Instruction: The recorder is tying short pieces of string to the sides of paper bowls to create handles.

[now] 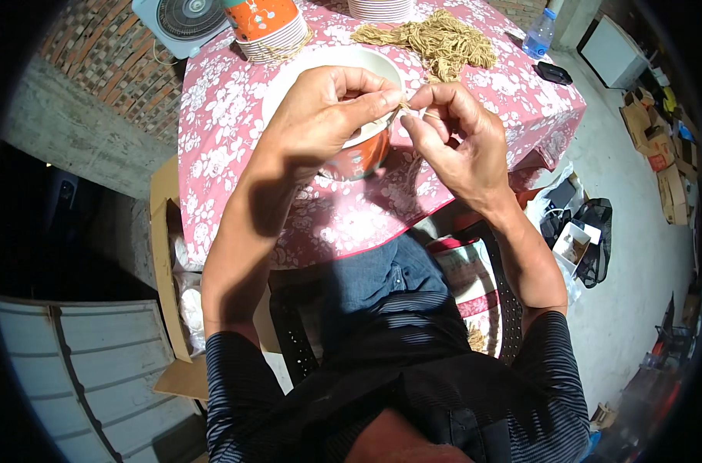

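Both of my hands are raised above an orange and white paper bucket (364, 158) on the table, its pale round opening facing up. My left hand (316, 116) pinches a short tan cord (403, 105) between thumb and forefinger. From the other side my right hand (465, 143) closes its thumb and forefinger on the same cord. The fingertips nearly meet, and how the cord runs between them is too small to make out. A loose heap of similar tan cords (451, 46) lies on the far side of the table.
A pink flowered cloth (220, 162) covers the table. Stacked orange and white buckets (268, 31), a fan (185, 17), a water bottle (538, 35) and a flat black object (553, 73) stand around its far edges. A cardboard box (164, 255) is at left; bags (594, 239) sit at right.
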### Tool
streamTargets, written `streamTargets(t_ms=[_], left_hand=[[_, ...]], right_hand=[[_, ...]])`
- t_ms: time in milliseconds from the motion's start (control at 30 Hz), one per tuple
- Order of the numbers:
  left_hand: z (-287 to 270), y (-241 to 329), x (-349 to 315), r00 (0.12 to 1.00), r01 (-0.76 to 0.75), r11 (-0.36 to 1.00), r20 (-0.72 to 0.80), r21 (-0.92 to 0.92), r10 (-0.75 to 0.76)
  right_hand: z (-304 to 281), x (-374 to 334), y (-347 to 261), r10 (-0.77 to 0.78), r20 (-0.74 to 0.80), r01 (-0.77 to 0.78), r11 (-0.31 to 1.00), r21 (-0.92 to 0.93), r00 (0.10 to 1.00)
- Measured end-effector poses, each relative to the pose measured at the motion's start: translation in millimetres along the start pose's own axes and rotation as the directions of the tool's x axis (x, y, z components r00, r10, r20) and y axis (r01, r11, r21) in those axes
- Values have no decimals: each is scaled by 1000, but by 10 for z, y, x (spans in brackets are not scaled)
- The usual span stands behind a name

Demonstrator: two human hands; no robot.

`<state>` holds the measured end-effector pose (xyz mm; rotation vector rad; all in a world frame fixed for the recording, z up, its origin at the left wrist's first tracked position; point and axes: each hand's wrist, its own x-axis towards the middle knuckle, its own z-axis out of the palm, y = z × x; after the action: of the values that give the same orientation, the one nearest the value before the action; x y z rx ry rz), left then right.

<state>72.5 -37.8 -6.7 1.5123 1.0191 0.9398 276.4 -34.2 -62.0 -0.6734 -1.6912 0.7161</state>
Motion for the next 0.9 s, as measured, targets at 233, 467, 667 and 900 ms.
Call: streamTargets(t_ms=[233, 467, 667, 900], left_hand=[[36, -51, 17, 999, -48, 997, -23, 59, 49], [17, -107, 64, 992, -116, 990, -33, 78, 119], [40, -138, 59, 986, -110, 970, -99, 216, 134], [46, -141, 52, 976, -148, 871, -72, 469, 205]], right_hand=[[10, 15, 29, -342, -52, 301, 880, -367, 938], [-65, 42, 50, -147, -122, 109, 957, -269, 982], [-156, 83, 102, -40, -92, 17, 971, -239, 995], [-217, 93, 112, 48, -106, -70, 973, -218, 993]])
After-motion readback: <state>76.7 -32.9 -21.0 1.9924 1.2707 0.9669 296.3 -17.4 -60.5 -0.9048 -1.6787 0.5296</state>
